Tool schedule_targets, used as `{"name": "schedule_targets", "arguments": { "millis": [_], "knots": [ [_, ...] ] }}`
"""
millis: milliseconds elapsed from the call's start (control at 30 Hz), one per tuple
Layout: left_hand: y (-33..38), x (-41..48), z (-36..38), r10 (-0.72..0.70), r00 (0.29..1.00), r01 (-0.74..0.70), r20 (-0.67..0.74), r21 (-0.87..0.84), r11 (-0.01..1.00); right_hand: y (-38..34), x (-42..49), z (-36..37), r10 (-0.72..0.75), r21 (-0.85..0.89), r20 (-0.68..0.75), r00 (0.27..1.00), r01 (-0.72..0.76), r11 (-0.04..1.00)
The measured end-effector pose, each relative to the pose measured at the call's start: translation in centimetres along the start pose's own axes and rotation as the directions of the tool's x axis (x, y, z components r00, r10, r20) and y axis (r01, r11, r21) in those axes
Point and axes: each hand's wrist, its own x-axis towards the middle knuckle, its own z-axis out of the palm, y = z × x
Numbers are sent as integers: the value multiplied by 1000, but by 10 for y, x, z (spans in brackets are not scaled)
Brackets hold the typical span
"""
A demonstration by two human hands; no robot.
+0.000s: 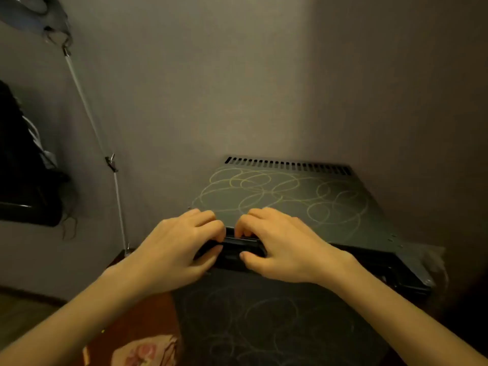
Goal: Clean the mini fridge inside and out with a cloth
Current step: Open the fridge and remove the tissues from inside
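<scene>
Fridge: the mini fridge (285, 196) stood straight ahead of the hands, its scribbled top beyond them and its front running left to right | Hands: left hand (179, 249) and right hand (280, 247) were side by side, equally near, fingers curled over the door edge (237, 248), gripping it

One left hand (182, 247), one right hand (282, 247), one mini fridge (290, 204), one patterned cloth (142, 350)

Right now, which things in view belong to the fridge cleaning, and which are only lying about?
For the job: mini fridge; left hand and right hand, gripping its door's top edge; flowered cloth, probably.
Lying about: white rod; dark bundle at left.
</scene>
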Motion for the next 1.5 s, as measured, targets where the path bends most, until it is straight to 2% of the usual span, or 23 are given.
{"name": "schedule_targets", "arguments": {
  "millis": [133, 267, 533, 1500],
  "knots": [
    [6, -11, 12, -41, 997, 39, 59, 31, 999, -4, 1, 20, -35, -86, -52, 998, 31, 996],
    [8, -20, 25, -73, 997, 73, 0, 56, 996, -3, 2, 38, -52, -144, -123, 991, 34, 989],
    [10, -21, 40, -95, 995, 94, -37, -20, 995, -5, -3, 51, -76, -172, -148, 986, 50, 984],
    [1, -20, 41, -12, 1000, 12, -18, 18, 1000, -41, -7, 73, 190, -183, -357, 914, -268, 946]
  ]
}}
